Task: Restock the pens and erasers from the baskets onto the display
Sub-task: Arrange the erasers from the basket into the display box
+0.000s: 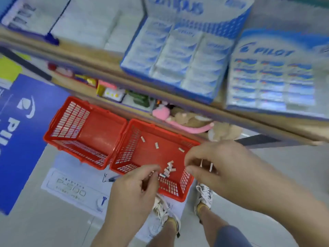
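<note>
Two red plastic baskets stand side by side on the floor. The left basket (pixel 85 132) looks empty. The right basket (pixel 151 154) holds several small white erasers (pixel 169 169), some scattered, some in a pile near its front. My left hand (pixel 140 184) hovers over the basket's front edge with curled fingers that seem to pinch small erasers. My right hand (pixel 213 163) is above the basket's right corner and grips several erasers, whose white ends stick out below the fingers. Above, on the shelf, sit blue eraser display boxes (pixel 178 63) and a Pilot display box (pixel 274 81). The view is blurred.
A wooden shelf edge (pixel 124 75) runs diagonally across the view. Below it a lower shelf holds plush toys (pixel 187 120) and small packets. A blue Pilot sign (pixel 23 132) and a white box (pixel 74 188) lie on the floor. A pen (pixel 114 178) rests near the basket. My shoes (pixel 204 195) stand behind the basket.
</note>
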